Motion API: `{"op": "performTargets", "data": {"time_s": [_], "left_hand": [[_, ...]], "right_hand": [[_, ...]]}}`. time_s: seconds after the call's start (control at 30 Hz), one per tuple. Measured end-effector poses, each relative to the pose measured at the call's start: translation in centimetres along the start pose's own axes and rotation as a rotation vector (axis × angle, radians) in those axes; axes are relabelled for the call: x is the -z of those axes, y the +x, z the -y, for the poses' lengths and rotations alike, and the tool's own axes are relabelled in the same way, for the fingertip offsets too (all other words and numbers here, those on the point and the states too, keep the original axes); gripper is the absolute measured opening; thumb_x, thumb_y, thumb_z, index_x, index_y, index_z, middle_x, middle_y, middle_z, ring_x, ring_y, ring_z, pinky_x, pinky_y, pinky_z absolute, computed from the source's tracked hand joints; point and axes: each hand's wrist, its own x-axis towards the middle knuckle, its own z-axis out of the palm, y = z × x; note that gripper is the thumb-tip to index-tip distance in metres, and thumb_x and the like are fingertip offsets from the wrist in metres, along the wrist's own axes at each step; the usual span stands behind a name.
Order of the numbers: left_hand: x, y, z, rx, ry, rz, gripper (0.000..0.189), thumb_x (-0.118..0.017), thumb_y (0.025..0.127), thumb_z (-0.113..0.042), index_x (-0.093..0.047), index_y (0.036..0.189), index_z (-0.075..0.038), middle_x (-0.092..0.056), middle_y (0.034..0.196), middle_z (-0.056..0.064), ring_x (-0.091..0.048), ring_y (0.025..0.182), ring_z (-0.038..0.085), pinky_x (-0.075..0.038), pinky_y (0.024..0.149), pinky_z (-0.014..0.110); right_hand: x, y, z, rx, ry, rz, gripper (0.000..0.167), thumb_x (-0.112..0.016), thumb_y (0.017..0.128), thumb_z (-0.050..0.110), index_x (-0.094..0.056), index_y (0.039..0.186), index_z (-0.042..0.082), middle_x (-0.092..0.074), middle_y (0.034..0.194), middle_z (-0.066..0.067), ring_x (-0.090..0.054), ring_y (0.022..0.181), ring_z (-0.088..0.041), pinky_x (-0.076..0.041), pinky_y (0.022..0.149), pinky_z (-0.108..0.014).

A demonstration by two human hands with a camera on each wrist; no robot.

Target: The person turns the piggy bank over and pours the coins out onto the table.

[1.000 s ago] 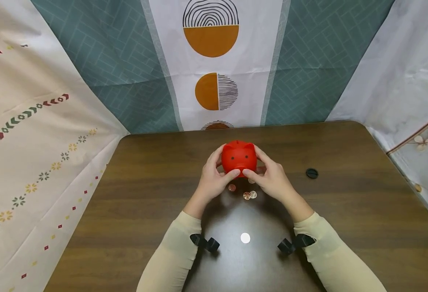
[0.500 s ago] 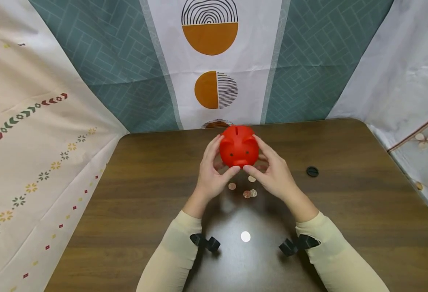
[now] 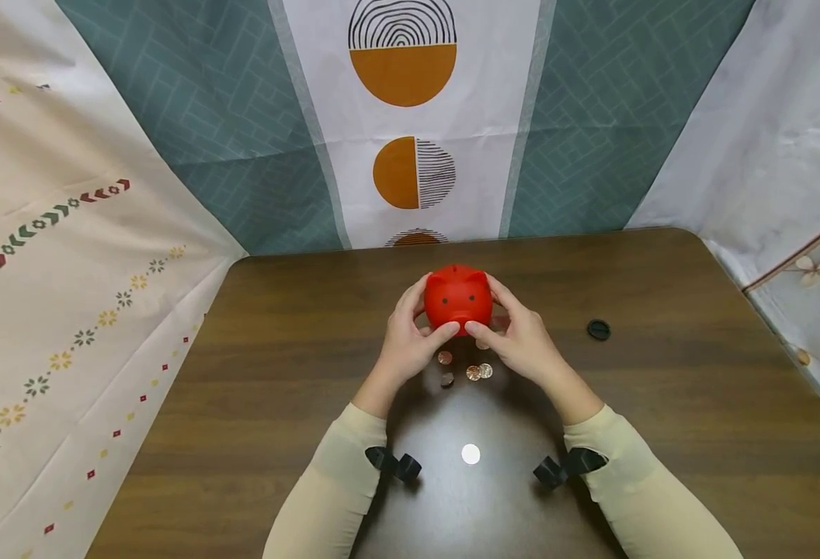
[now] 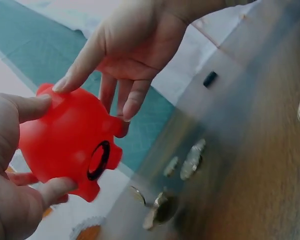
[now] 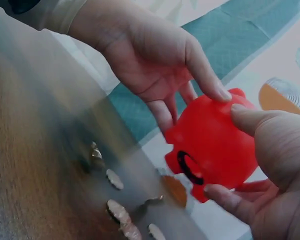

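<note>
A red piggy bank [image 3: 458, 296] is gripped between both hands above the table, its snout toward me. My left hand [image 3: 408, 341] curls round one side and my right hand [image 3: 519, 341] round the other, thumbs near the snout. In the left wrist view the bank's belly shows a round hole with a black rim [image 4: 98, 160]; the right wrist view shows that black-rimmed hole [image 5: 190, 167] too. Below the bank are several coins [image 3: 474, 373], one coin [image 3: 447, 380] looking dark and blurred. The right hand partly covers another coin [image 3: 482, 345].
A round black plug [image 3: 599, 330] lies on the wooden table [image 3: 312, 310] to the right of the hands. Patterned cloths [image 3: 242, 155] hang behind and at both sides. A bright light reflection [image 3: 470, 454] shows on the table between the forearms.
The piggy bank tipped up, showing its top slot half a second ago, then came back down with its snout toward me. An additional coin now shows below it, at the left.
</note>
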Motion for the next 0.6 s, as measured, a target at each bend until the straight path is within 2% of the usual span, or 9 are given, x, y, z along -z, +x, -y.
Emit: {"op": "performTargets", "data": {"time_s": [0.13, 0.2, 0.23, 0.3, 0.37, 0.4, 0.43, 0.53, 0.6], "left_hand": [[0.0, 0.3, 0.1, -0.227, -0.002, -0.059, 0.080, -0.077, 0.077, -0.003, -0.037, 0.146, -0.007, -0.035, 0.149, 0.007, -0.048, 0.126, 0.028, -0.055, 0.082, 0.042], [0.1, 0.5, 0.1, -0.280, 0.010, -0.069, 0.081, -0.078, 0.077, -0.004, -0.037, 0.147, -0.009, -0.033, 0.151, 0.005, -0.047, 0.127, 0.025, -0.055, 0.082, 0.040], [0.2, 0.6, 0.0, -0.260, 0.012, -0.062, 0.080, -0.078, 0.077, -0.005, -0.037, 0.147, -0.010, -0.035, 0.149, 0.005, -0.048, 0.126, 0.025, -0.055, 0.081, 0.040], [0.3, 0.5, -0.2, -0.161, 0.008, -0.033, 0.078, -0.077, 0.079, -0.007, -0.037, 0.146, -0.008, -0.038, 0.146, 0.008, -0.051, 0.122, 0.028, -0.056, 0.080, 0.041], [0.3, 0.5, 0.6, -0.051, 0.012, -0.007, 0.076, -0.077, 0.082, -0.013, -0.037, 0.147, -0.014, -0.042, 0.142, 0.005, -0.054, 0.118, 0.026, -0.056, 0.078, 0.039], [0.3, 0.5, 1.0, -0.011, 0.008, 0.001, 0.076, -0.076, 0.082, -0.016, -0.038, 0.147, -0.016, -0.044, 0.140, 0.003, -0.055, 0.116, 0.026, -0.057, 0.078, 0.039], [0.3, 0.5, 1.4, 0.016, 0.013, 0.003, 0.076, -0.077, 0.082, -0.018, -0.038, 0.147, -0.019, -0.044, 0.140, 0.002, -0.055, 0.116, 0.026, -0.057, 0.077, 0.040], [0.1, 0.7, 3.0, 0.033, 0.021, 0.001, 0.077, -0.078, 0.082, -0.024, -0.037, 0.148, -0.024, -0.043, 0.141, -0.002, -0.055, 0.116, 0.023, -0.057, 0.077, 0.037], [0.1, 0.6, 3.2, 0.059, 0.028, 0.009, 0.078, -0.077, 0.082, -0.024, -0.035, 0.148, -0.022, -0.042, 0.142, 0.001, -0.055, 0.116, 0.024, -0.057, 0.077, 0.039]], "right_hand": [[0.6, -0.3, 1.9, 0.194, -0.072, -0.127, 0.082, -0.078, 0.081, 0.023, -0.034, 0.150, 0.030, -0.052, 0.138, -0.005, -0.065, 0.102, -0.026, -0.057, 0.078, -0.037], [0.8, -0.3, 2.6, 0.230, -0.077, -0.154, 0.082, -0.079, 0.080, 0.019, -0.036, 0.149, 0.029, -0.051, 0.139, -0.003, -0.064, 0.104, -0.026, -0.056, 0.080, -0.038], [0.9, -0.3, 2.7, 0.217, -0.059, -0.141, 0.082, -0.079, 0.080, 0.019, -0.036, 0.149, 0.028, -0.052, 0.138, -0.004, -0.065, 0.103, -0.026, -0.056, 0.079, -0.037], [0.7, -0.2, 2.3, 0.146, -0.036, -0.089, 0.080, -0.078, 0.082, 0.023, -0.035, 0.149, 0.027, -0.055, 0.134, -0.005, -0.066, 0.100, -0.026, -0.057, 0.076, -0.035], [0.5, -0.1, 1.4, 0.065, -0.033, -0.046, 0.078, -0.075, 0.084, 0.029, -0.033, 0.150, 0.029, -0.057, 0.131, -0.004, -0.068, 0.097, -0.025, -0.057, 0.074, -0.033], [0.5, -0.2, 1.6, 0.037, -0.034, -0.028, 0.077, -0.074, 0.085, 0.029, -0.032, 0.150, 0.027, -0.058, 0.130, -0.007, -0.068, 0.096, -0.027, -0.057, 0.074, -0.033], [0.4, -0.3, 2.0, 0.021, -0.036, -0.018, 0.077, -0.074, 0.086, 0.027, -0.032, 0.151, 0.023, -0.057, 0.130, -0.010, -0.068, 0.096, -0.029, -0.058, 0.074, -0.035], [0.4, -0.6, 3.6, 0.000, -0.036, -0.009, 0.076, -0.072, 0.087, 0.019, -0.031, 0.151, 0.014, -0.056, 0.130, -0.016, -0.067, 0.097, -0.035, -0.057, 0.076, -0.040], [0.4, -0.8, 4.6, -0.021, -0.029, 0.010, 0.075, -0.071, 0.088, 0.015, -0.030, 0.150, 0.009, -0.055, 0.130, -0.020, -0.066, 0.097, -0.038, -0.057, 0.075, -0.042]]}}
